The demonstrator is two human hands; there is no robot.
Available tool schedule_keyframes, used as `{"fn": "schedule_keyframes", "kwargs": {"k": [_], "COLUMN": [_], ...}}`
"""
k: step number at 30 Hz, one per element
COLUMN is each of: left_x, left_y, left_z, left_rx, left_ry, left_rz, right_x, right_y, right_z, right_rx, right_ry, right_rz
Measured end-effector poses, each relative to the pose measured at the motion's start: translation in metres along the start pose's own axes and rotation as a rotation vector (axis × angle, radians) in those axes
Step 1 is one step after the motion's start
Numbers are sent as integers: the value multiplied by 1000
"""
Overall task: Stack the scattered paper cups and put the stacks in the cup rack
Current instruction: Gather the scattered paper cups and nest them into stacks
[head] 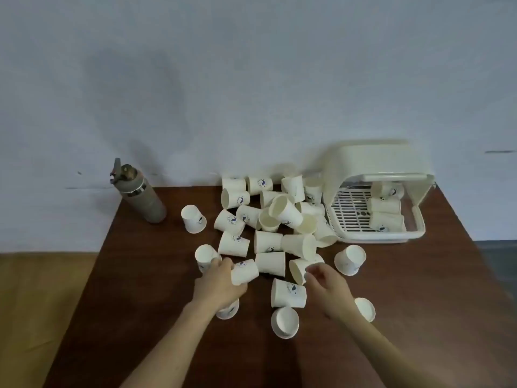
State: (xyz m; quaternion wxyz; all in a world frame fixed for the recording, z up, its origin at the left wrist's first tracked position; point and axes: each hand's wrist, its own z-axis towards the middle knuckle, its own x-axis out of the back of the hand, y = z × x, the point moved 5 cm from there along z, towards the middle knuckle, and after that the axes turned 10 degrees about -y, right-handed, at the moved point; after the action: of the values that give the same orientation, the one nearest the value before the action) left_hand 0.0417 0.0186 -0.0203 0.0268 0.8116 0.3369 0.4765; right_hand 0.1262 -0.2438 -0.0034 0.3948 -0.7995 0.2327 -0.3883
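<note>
brown table (pixel 145 275): cup (pixel 244 271) sideways in left hand (pixel 216 287)

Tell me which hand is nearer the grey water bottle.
Left. The left hand, gripping a paper cup, is in front and to the right of the water bottle; the right hand lies farther right.

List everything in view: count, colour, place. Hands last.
loose paper cups: roughly thirty, white with a dark logo, scattered mid-table.
racked cups: about three, white, inside the cup rack.
cup rack: one, cream, lid raised, table's back right.
bottle: one, grey-brown, table's back left corner.
table: one, dark brown.
left hand: grips the near cup at the pile's front.
right hand: pinches the tipped cup by its rim.
</note>
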Motion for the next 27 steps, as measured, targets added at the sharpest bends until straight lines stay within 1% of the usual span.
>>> {"fn": "schedule_keyframes", "kwargs": {"k": [1, 2, 4, 6, 7, 10, 12, 15, 20, 23, 27], "left_x": [-6, -10, -27, -40, -45, -59, -68, -78, -96, -104, -116], "left_y": [-4, -6, -20, -28, -31, -32, -31, -28, -32, -33, -35], "left_z": [-6, -9, -17, -20, -21, -23, -26, -29, -21, -12, 3], "left_rx": [29, 60, 107, 122, 118, 88, 74, 57, 18, -11, -104], "left_ry": [-54, -73, -81, -52, -29, 60, 102, 130, 150, 192, 310], "left_rz": [49, 88, 72, -8, -53, -193, -237, -275, -342, -352, -431], "right_x": [-6, -13, -38, -54, -59, -68, -71, -71, -80, -87, -93], "right_y": [5, 7, 20, 27, 31, 43, 52, 63, 81, 94, 110], "right_z": [-4, -7, -19, -24, -25, -28, -30, -29, -25, -18, -2], "right_rx": [38, 68, 119, 152, 168, 136, 116, 102, 165, 222, 321], "right_ry": [5, -2, -116, -162, -154, -178, -197, -186, -197, -142, -42], "right_rz": [-82, -179, -275, -364, -408, -500, -508, -454, -403, -375, -356]}}
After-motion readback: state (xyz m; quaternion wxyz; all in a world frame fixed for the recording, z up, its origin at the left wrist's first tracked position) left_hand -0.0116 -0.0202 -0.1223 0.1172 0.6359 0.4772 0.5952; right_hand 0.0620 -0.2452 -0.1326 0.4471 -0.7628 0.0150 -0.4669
